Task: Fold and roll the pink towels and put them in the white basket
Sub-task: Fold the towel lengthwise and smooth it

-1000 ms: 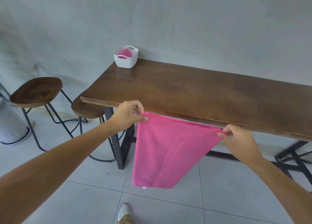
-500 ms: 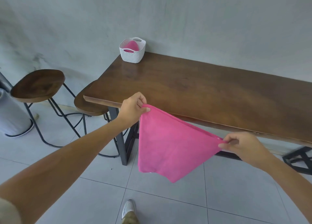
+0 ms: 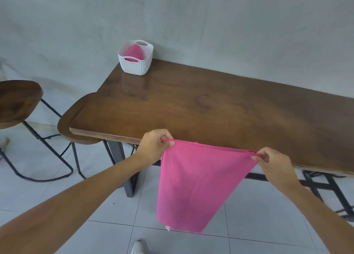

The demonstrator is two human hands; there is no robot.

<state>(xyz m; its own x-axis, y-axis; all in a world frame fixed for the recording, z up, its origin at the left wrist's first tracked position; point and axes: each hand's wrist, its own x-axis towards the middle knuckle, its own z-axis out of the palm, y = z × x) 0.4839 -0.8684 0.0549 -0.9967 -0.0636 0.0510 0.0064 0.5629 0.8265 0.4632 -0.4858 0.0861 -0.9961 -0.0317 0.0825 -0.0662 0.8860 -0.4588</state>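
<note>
**Pink towel held stretched in front of the table**

At lower centre of the frame, the left hand [image 3: 156, 147] and the right hand [image 3: 273, 162] each pinch a top corner of a pink towel [image 3: 197, 184], pulling its upper edge taut just before the near edge of the wooden table [image 3: 210, 108]. The cloth hangs down over the tiled floor [image 3: 258, 219]. In the upper middle, a white basket [image 3: 134, 64] sits on the table's far left corner with a rolled towel [image 3: 135, 51] inside. Two stools [image 3: 19, 100] stand at left.

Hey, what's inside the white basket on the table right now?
The white basket holds one rolled pink towel, its rounded top showing. The basket's wall covers whatever lies lower down.
</note>
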